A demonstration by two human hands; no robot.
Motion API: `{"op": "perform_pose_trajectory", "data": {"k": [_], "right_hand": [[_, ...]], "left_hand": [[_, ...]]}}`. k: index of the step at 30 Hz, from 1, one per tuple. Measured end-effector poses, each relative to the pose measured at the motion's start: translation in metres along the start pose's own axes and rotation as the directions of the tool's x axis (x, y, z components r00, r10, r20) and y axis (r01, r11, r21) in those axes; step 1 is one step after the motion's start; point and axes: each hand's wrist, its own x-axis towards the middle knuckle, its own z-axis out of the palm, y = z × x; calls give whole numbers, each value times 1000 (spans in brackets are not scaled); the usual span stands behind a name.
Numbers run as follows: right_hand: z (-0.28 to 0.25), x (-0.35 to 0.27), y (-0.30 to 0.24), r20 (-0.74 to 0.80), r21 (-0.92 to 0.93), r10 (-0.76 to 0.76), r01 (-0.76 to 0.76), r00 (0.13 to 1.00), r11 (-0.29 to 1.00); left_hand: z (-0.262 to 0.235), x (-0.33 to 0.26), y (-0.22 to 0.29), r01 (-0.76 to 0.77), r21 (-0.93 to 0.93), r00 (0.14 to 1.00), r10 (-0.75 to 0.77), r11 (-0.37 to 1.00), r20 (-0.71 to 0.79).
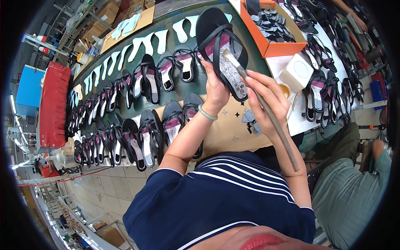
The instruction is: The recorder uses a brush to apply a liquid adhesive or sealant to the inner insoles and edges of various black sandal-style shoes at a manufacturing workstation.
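Note:
In my left hand (pixel 216 85) is a black strappy sandal (pixel 229 76), raised above the table with its toe pointing away from me. Its insole is pale and patterned, with a purple band under the crossed straps. My right hand (pixel 268 100) grips a long-handled brush (pixel 276 123), and the bristles touch the insole below the straps. Beneath both hands lies a sheet of brown cardboard (pixel 216 137) with small dark star-shaped bits and some grey scraps (pixel 250 116). Beside my right hand stand a small pot (pixel 285 89) and a white square container (pixel 296 73).
Sandals stand in two rows (pixel 146 79) along the green table, left of my hands. Behind them runs a line of white insole pieces (pixel 146 43). An orange box (pixel 275 48) of dark pieces stands far right. At right, a person in green (pixel 350 200) sits close by.

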Motion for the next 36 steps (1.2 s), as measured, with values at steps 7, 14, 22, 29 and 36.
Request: {"op": "perform_pose_trajectory", "data": {"k": [7,14,22,29,36], "right_hand": [[34,-1,11,-115,-163,-194,174,974,971],[48,-8,11,-123,-297,-236,191,964,936],[45,-5,0,-137,-275,-174,131,975,953],[38,-2,-8,-140,-229,-122,88,983,970],[32,-5,-14,-117,-202,-70,45,991,978]], "left_hand": [[7,-8,-7,83,-33,991,-86,996,-104],[3,-9,-5,23,135,1000,-21,991,-12],[3,-8,-10,-90,248,995,100,965,-29],[1,-7,-8,58,38,994,-54,998,-90],[12,-2,-3,-71,38,996,73,997,-57]]}}
